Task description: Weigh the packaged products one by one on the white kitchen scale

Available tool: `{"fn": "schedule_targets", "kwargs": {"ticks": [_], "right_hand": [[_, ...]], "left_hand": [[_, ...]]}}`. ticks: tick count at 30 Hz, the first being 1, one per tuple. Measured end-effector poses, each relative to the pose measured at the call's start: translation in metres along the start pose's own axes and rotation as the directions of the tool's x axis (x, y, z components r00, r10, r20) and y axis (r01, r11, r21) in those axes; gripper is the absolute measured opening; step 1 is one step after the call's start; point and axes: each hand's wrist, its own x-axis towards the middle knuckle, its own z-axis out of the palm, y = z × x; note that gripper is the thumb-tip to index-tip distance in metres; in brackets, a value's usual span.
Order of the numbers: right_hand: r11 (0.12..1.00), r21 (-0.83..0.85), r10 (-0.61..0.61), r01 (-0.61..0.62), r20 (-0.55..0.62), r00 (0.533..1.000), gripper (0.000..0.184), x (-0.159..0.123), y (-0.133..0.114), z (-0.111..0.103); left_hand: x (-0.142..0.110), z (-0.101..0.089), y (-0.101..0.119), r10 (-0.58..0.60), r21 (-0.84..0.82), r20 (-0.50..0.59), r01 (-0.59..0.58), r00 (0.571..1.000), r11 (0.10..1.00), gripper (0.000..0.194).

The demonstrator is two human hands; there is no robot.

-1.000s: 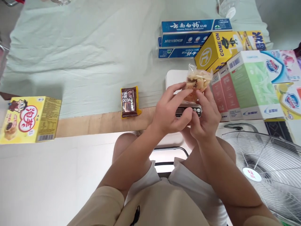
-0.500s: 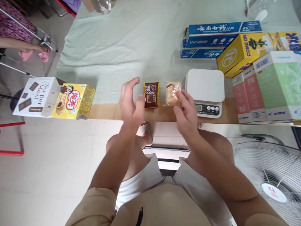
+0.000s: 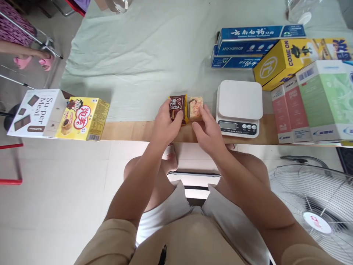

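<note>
A brown and yellow COCOA snack packet (image 3: pixel 178 104) lies by the table's front edge. My left hand (image 3: pixel 168 123) grips it, fingers along its left side and thumb over its lower part. Close on its right is a pale biscuit-like snack in a clear wrapper (image 3: pixel 195 108). My right hand (image 3: pixel 209 130) has its fingertips on that snack's right edge, with the thumb near its lower edge. To the right of this hand stands a white kitchen scale (image 3: pixel 239 99), its platform bare.
Blue toothpaste boxes (image 3: pixel 248 46), a yellow box (image 3: pixel 275 66) and green and pink cartons (image 3: pixel 325 95) stand at the right. A yellow snack box (image 3: pixel 78 117) and a white Super Meal box (image 3: pixel 35 112) sit front left. A fan (image 3: pixel 317 221) is below right.
My left hand has come right and down onto the COCOA packet. With my right hand, the clear-wrapped snack has shifted left, close beside that packet.
</note>
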Motion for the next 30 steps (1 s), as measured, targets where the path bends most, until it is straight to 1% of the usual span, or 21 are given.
{"fn": "schedule_targets", "kwargs": {"ticks": [2, 3, 5, 7, 8, 10, 12, 13, 14, 15, 17, 18, 19, 20, 21, 23, 24, 25, 26, 28, 30], "right_hand": [[0.992, -0.023, -0.126, 0.125, -0.056, 0.99, 0.064, -0.004, -0.003, -0.004], [0.975, -0.036, -0.22, 0.218, -0.093, 0.971, 0.061, -0.007, -0.005, -0.007], [0.91, -0.053, -0.414, 0.411, -0.162, 0.896, 0.052, -0.015, -0.011, -0.017], [0.836, -0.052, -0.543, 0.547, -0.229, 0.808, 0.045, -0.023, -0.016, -0.031], [0.808, -0.048, -0.577, 0.588, -0.268, 0.771, 0.042, -0.026, -0.017, -0.039], [0.771, -0.047, -0.604, 0.635, -0.371, 0.706, 0.038, -0.031, -0.014, -0.06], [0.744, -0.087, -0.612, 0.662, -0.487, 0.623, 0.036, -0.035, -0.005, -0.084], [0.737, -0.126, -0.613, 0.664, -0.539, 0.578, 0.035, -0.036, 0.001, -0.097], [0.739, -0.167, -0.605, 0.652, -0.591, 0.534, 0.033, -0.038, 0.007, -0.109], [0.751, -0.2, -0.585, 0.629, -0.643, 0.495, 0.031, -0.04, 0.014, -0.121], [0.795, -0.205, -0.506, 0.57, -0.743, 0.438, 0.026, -0.044, 0.027, -0.14], [0.816, -0.184, -0.455, 0.548, -0.789, 0.412, 0.024, -0.046, 0.032, -0.147], [0.832, -0.158, -0.408, 0.532, -0.824, 0.392, 0.021, -0.047, 0.037, -0.153], [0.842, -0.132, -0.37, 0.523, -0.847, 0.381, 0.018, -0.049, 0.04, -0.158], [0.848, -0.107, -0.342, 0.519, -0.859, 0.381, 0.017, -0.05, 0.043, -0.161], [0.849, -0.07, -0.311, 0.524, -0.868, 0.387, 0.015, -0.052, 0.047, -0.167], [0.847, -0.051, -0.299, 0.53, -0.87, 0.393, 0.015, -0.054, 0.048, -0.169], [0.844, -0.03, -0.286, 0.536, -0.87, 0.401, 0.015, -0.055, 0.05, -0.172], [0.842, -0.007, -0.271, 0.54, -0.87, 0.412, 0.015, -0.056, 0.051, -0.174], [0.845, 0.05, -0.237, 0.533, -0.858, 0.456, 0.014, -0.058, 0.054, -0.178], [0.845, 0.089, -0.224, 0.527, -0.836, 0.501, 0.012, -0.06, 0.057, -0.183]], "left_hand": [[0.002, 0.0, -0.002, 0.002, 0.023, -0.04, -0.001, 0.999, 1.0, 0.055], [0.003, -0.001, -0.002, 0.02, 0.041, -0.06, -0.017, 0.998, 0.999, 0.056], [0.004, -0.002, 0.0, 0.126, 0.075, -0.103, -0.119, 0.987, 0.99, 0.056], [0.003, 0.0, 0.004, 0.262, 0.1, -0.151, -0.249, 0.953, 0.963, 0.052], [0.001, 0.002, 0.007, 0.334, 0.108, -0.18, -0.319, 0.925, 0.941, 0.049], [-0.004, 0.01, 0.016, 0.481, 0.107, -0.237, -0.47, 0.844, 0.876, 0.044], [-0.012, 0.025, 0.031, 0.596, 0.078, -0.248, -0.598, 0.764, 0.798, 0.041], [-0.017, 0.035, 0.041, 0.632, 0.053, -0.229, -0.639, 0.74, 0.767, 0.04], [-0.022, 0.047, 0.051, 0.655, 0.023, -0.193, -0.664, 0.731, 0.748, 0.039], [-0.028, 0.059, 0.062, 0.66, -0.014, -0.141, -0.668, 0.738, 0.744, 0.038], [-0.038, 0.088, 0.087, 0.614, -0.117, 0.003, -0.609, 0.79, 0.784, 0.039], [-0.041, 0.103, 0.101, 0.557, -0.179, 0.098, -0.536, 0.825, 0.825, 0.04], [-0.044, 0.117, 0.115, 0.475, -0.235, 0.214, -0.426, 0.854, 0.873, 0.042], [-0.045, 0.13, 0.13, 0.379, -0.276, 0.341, -0.293, 0.861, 0.915, 0.047], [-0.046, 0.143, 0.144, 0.287, -0.296, 0.46, -0.159, 0.841, 0.942, 0.051], [-0.042, 0.166, 0.17, 0.145, -0.282, 0.626, 0.049, 0.766, 0.958, 0.056], [-0.04, 0.176, 0.18, 0.088, -0.268, 0.67, 0.13, 0.737, 0.955, 0.058], [-0.036, 0.186, 0.189, 0.036, -0.26, 0.69, 0.201, 0.723, 0.945, 0.06], [-0.033, 0.194, 0.195, -0.009, -0.263, 0.689, 0.262, 0.725, 0.929, 0.064], [-0.028, 0.209, 0.201, -0.077, -0.303, 0.641, 0.343, 0.763, 0.889, 0.075], [-0.023, 0.219, 0.201, -0.098, -0.359, 0.579, 0.361, 0.809, 0.861, 0.083]]}}
